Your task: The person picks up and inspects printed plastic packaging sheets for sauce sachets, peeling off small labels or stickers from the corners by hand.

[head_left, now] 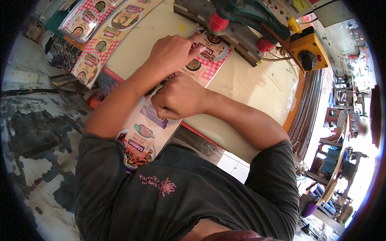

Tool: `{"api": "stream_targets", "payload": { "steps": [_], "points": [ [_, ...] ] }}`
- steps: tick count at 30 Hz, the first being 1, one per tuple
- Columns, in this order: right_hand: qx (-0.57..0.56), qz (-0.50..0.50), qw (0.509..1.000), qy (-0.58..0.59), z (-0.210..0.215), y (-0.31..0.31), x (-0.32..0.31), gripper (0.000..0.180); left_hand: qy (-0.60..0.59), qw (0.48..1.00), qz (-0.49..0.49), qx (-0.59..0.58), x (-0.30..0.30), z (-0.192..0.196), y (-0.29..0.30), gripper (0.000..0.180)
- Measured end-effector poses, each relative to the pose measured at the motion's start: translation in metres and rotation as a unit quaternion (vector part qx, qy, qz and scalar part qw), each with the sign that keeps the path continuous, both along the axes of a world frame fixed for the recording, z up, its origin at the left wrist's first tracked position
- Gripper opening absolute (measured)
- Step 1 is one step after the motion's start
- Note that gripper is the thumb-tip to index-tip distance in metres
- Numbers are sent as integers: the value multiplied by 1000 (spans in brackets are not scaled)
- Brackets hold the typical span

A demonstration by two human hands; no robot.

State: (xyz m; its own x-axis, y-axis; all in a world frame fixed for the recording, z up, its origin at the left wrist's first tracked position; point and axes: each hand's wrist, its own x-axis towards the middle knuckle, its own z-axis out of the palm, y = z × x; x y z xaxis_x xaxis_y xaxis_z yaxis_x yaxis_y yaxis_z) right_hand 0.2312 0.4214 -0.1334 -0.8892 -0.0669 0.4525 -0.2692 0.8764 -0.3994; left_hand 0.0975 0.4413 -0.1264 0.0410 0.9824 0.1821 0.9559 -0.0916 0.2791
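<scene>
showing a long strip of printed food sachets (148, 124), glossy film with red check borders and pictures of dishes, lying flat on the cream worktop (249, 86) and running from the person's chest up to the sealing machine (241, 22). the right hand (179, 98) sits on the middle of the strip in a narrow, curled grip, fingertips folded under so that they pinch or press the film; whether an edge is actually caught between them cannot be told. just beyond that grip, the left hand (173, 50) lies nearly flat, its fingers pressed on the strip's far end where it meets the machine's wooden jaw bar. nearer than the grip, the strip hangs off the worktop edge toward the dark shirt (181, 197).

the film looks thin, light, limp and slippery; it would likely buckle if pushed from one end, so the side edges between sachets, taken with two hands, seem the safest hold.

out past the left hand's grip, more sachet strips (108, 34) lie at the worktop's left rim; to the right stands a yellow control box (307, 50) with a black dial.
</scene>
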Motion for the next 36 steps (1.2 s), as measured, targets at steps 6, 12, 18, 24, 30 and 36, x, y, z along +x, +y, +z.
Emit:
{"api": "stream_targets", "payload": {
  "steps": [6, 12, 18, 24, 30, 36],
  "points": [
    [0, -2, 1000, -2, 0, -1, 0, 20, 3, 1000, -6, 29, 2, 4, -5, 48],
    [4, 3, 1000, -6, -1, -1, 0, 19, 10, 999, -8, 31, -1, -5, -1, 49],
    [0, 5, 1000, 4, 0, -1, -2, 19, -1, 1000, -6, 30, -2, -2, -2, 53],
    [-2, -1, 1000, -1, 1, 0, 1, 20, 6, 1000, -2, 12, 0, -2, 0, 55],
    [9, -6, 1000, -21, 0, -1, 1, 19, 9, 1000, -1, 2, 0, 3, -1, 51],
    [15, -12, 1000, -22, 0, -2, 2, 19, -1, 1000, -1, 11, -1, 0, 0, 46]
  ]
}}
